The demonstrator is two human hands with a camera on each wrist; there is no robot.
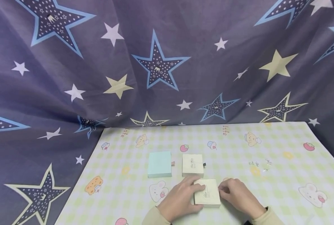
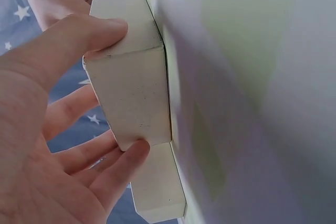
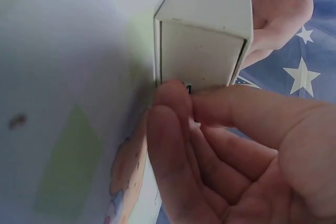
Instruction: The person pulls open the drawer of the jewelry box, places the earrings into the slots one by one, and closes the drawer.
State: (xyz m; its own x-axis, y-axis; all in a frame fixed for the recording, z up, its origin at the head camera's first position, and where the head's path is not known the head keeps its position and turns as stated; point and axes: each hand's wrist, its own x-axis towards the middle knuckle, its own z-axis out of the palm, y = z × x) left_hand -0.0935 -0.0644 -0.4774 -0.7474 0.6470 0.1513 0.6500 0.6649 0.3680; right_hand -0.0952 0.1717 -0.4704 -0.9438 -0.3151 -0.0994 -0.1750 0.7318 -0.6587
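A cream drawer box (image 1: 210,195) with dark lettering on its top lies near the front of the table. My left hand (image 1: 182,196) grips it from the left, thumb (image 2: 107,32) on the near side and fingers along the far side and top. At the box's right end, my right hand (image 1: 238,195) pinches the small dark pull tab (image 3: 189,88) between thumb and forefinger. The drawer front (image 3: 199,51) sits within its sleeve in the right wrist view. Most of the tab is hidden by the fingertips.
Behind the held box lies a second cream box (image 1: 192,165) with a black tab. A mint-green box (image 1: 159,164) with a pinkish tab is left of that. Several small shiny pieces (image 1: 265,164) lie at the right on the patterned tablecloth (image 1: 122,193). A star-print curtain (image 1: 167,103) hangs behind.
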